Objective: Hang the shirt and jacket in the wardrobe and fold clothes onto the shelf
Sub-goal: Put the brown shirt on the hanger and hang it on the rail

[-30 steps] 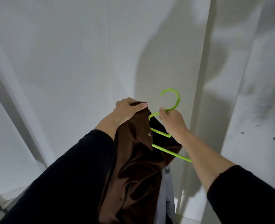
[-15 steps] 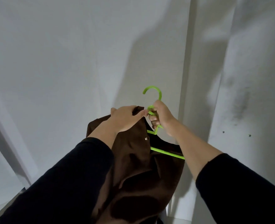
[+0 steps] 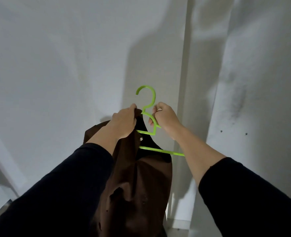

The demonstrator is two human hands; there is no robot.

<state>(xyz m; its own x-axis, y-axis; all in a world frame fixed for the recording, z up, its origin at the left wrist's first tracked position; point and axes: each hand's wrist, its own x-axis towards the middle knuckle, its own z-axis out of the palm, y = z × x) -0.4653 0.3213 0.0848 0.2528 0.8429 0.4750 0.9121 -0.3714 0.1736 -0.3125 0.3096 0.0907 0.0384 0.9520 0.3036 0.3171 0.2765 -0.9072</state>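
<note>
A brown jacket (image 3: 141, 182) with a metal snap hangs down in front of me, partly draped over a bright green plastic hanger (image 3: 149, 110). My left hand (image 3: 124, 124) grips the jacket's collar at the top, just left of the hanger's neck. My right hand (image 3: 165, 117) holds the hanger's right shoulder below the hook, fingers curled round it. The hook stands upright above both hands. The hanger's lower bar sticks out to the right, bare of cloth.
White wardrobe panels (image 3: 55, 82) fill the view behind. A vertical divider edge (image 3: 187, 82) runs down the middle right. A side panel (image 3: 254, 100) carries dark smudges and two small screws. No rail or shelf shows.
Both hands lifted the jacket and hanger slightly. The right hand slid from the hanger's neck to its right shoulder, and the left hand pulled the collar closer to the neck.
</note>
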